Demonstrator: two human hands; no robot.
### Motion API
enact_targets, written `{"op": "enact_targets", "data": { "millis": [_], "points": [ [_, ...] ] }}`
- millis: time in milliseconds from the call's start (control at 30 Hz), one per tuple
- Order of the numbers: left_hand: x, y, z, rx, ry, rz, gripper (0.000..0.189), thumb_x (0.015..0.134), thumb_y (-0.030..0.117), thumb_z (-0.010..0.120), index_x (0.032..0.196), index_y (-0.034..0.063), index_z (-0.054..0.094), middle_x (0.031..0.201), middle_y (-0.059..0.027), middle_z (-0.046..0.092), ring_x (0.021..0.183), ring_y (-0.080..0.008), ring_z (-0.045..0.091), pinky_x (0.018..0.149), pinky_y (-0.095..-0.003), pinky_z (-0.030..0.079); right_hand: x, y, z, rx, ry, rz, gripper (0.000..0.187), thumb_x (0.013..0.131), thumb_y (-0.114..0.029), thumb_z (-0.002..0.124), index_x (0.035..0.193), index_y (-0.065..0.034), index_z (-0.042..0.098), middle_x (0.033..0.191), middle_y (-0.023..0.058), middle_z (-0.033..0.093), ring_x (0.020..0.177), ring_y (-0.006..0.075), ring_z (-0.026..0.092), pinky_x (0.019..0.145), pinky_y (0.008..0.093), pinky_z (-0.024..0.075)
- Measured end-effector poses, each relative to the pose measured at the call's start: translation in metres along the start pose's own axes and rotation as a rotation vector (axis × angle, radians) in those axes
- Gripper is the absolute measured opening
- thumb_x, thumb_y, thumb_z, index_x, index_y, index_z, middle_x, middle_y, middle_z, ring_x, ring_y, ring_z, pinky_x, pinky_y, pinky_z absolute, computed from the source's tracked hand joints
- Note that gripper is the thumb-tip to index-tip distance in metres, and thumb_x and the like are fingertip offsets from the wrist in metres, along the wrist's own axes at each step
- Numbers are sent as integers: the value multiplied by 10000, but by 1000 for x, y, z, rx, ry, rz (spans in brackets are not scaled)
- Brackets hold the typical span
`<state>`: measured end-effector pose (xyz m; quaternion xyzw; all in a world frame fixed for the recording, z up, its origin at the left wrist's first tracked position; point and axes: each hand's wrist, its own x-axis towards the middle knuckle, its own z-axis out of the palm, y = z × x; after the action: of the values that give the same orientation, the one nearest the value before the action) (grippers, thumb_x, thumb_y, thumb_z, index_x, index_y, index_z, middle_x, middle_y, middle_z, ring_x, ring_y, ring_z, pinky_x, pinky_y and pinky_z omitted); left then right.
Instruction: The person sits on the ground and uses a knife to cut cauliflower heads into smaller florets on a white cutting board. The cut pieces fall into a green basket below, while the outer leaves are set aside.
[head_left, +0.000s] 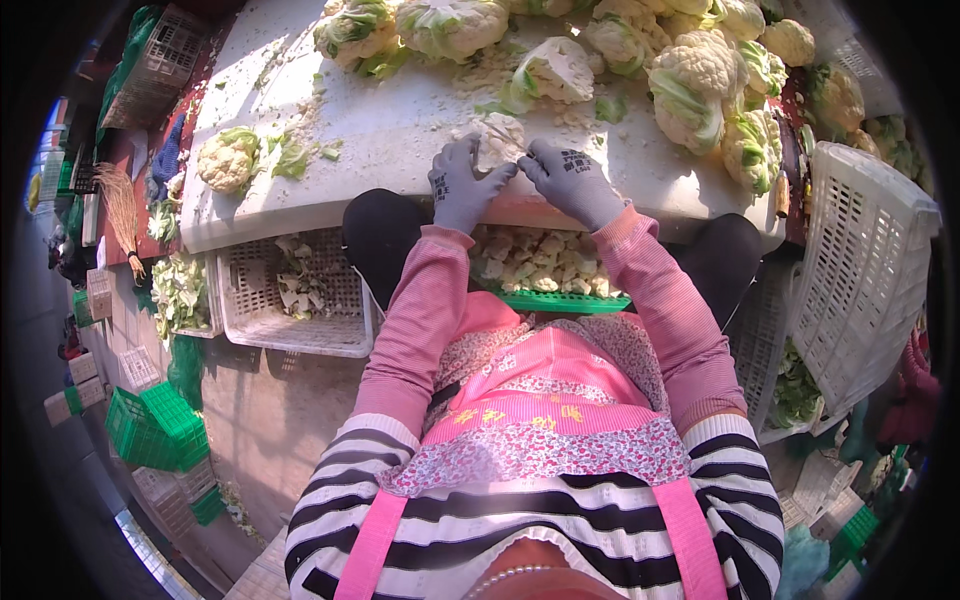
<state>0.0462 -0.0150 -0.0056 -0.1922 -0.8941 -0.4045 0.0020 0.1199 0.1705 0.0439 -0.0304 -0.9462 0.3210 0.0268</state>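
Observation:
My left hand, in a grey glove, rests at a piece of cauliflower near the front edge of the white table. The fingers are spread, with the thumb pointing at the other hand. My right hand, gloved too, has its fingers bent around the end of a thin tool, likely a knife, whose narrow blade lies over the cauliflower piece. A cut cauliflower head with green leaves lies just beyond the hands. Cauliflower florets fill a green crate below the table edge.
Many cauliflowers are heaped at the back right, and one small head lies at left. A white crate with trimmings is below left. Another white crate stands tilted at right. A wooden-handled tool lies by the right table edge.

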Motion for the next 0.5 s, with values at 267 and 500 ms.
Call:
{"op": "enact_targets", "data": {
  "millis": [267,500],
  "points": [
    [3,-6,0,-133,-44,-33,684,754,462,831,1263,65,603,1193,-138,600,1154,-339,552,1002,-478,407,0,-9,20,-284,10,59,278,1062,-343,466,1052,-71,522,860,210,697,806,381,702,678,504,543],
    [3,-9,3,-87,-29,9,672,757,431,823,1274,72,589,1218,-158,588,1180,-358,535,1004,-489,405,15,13,21,-240,-113,83,322,1062,-361,447,1065,-47,521,931,253,703,791,414,701,687,505,553]
  ]
}}
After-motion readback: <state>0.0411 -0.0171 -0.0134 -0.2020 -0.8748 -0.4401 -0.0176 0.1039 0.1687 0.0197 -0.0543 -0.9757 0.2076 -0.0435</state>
